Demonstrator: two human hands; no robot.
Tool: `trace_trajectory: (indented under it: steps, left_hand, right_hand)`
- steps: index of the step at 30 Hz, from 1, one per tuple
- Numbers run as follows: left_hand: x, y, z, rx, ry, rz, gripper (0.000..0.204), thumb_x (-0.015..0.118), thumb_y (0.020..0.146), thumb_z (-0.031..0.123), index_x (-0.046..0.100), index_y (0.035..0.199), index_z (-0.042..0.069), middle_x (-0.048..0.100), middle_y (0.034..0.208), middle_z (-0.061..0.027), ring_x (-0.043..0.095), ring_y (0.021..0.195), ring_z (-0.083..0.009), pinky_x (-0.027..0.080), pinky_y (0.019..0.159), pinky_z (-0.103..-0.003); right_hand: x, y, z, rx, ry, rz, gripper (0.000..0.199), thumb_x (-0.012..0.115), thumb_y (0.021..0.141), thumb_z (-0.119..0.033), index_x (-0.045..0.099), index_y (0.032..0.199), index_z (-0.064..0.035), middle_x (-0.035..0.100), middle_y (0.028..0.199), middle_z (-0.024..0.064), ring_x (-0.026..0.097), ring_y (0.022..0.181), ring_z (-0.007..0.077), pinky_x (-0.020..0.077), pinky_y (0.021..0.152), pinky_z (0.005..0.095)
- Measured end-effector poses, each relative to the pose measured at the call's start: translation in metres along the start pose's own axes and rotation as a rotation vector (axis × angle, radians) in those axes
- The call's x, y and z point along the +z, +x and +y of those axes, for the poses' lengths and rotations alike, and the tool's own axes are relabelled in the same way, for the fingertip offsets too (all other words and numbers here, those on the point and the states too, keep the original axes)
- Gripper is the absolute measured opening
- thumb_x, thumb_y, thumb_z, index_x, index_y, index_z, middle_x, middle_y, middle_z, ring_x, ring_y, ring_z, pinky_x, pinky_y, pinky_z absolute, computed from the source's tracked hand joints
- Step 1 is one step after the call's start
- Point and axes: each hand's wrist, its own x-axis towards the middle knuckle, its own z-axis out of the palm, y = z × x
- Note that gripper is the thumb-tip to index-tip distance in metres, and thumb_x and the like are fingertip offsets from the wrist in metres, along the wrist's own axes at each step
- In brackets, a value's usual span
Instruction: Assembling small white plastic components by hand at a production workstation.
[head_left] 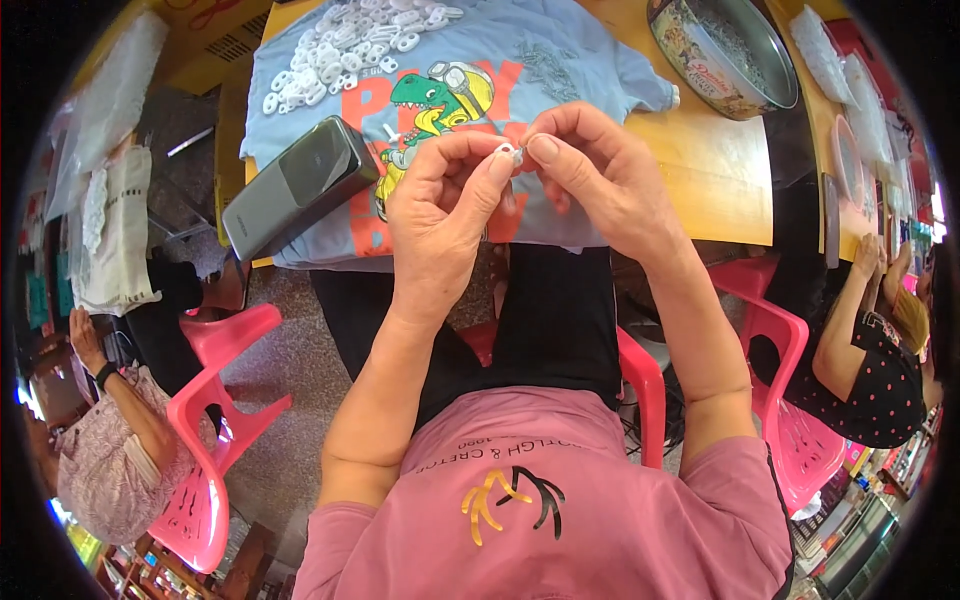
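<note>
Yellow desk (720,200): blue shirt (610,75) bearing white pieces (350,45); left hand (440,205) is pinching a white part (510,153), right hand (605,180) pinching something indistinct alongside.

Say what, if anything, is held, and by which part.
A small white piece, its left side pinched in the left hand; whether the right hand also grips it cannot be told.

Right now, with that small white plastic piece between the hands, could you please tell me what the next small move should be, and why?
I would probably steady the left hand and ease the right hand slightly toward the white plastic piece: the left pinches it, and the right sits close beside it, though anything it pinches is too small to tell.
</note>
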Motion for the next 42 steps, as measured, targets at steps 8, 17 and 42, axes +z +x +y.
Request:
trace_trajectory:
  steps: [8,17,42]
  left_hand:
    - [0.0002,0.0009,0.0011,-0.013,0.033,0.001,0.015,0.064,0.093,0.007,0.060,0.106,0.001,0.067,0.095,-0.0046,0.060,0.076,-0.0056,0.050,0.068,-0.019]
    - [0.0002,-0.0001,0.0007,-0.010,0.066,0.002,0.012,0.064,0.093,0.006,0.060,0.104,0.001,0.066,0.092,-0.0030,0.058,0.076,-0.0045,0.049,0.068,-0.019]
    - [0.0026,-0.0016,-0.0013,0.027,0.151,0.026,0.010,0.065,0.093,0.007,0.061,0.100,0.001,0.065,0.088,-0.0007,0.058,0.073,-0.0045,0.048,0.066,-0.019]
  right_hand:
    - [0.0000,-0.0001,0.0004,-0.021,-0.032,-0.017,0.020,0.059,0.098,-0.020,0.059,0.105,-0.0011,0.060,0.088,-0.0007,0.053,0.069,0.0043,0.0444,0.061,0.0197]
    - [0.0026,-0.0029,-0.0064,0.022,-0.037,0.006,0.016,0.059,0.098,-0.016,0.059,0.103,-0.0011,0.060,0.087,-0.0004,0.054,0.072,0.0052,0.0460,0.064,0.0201]
    - [0.0065,-0.0056,-0.0041,-0.033,-0.135,0.073,0.015,0.061,0.096,-0.014,0.060,0.100,0.0001,0.063,0.086,0.0011,0.056,0.069,0.0066,0.0463,0.063,0.0208]
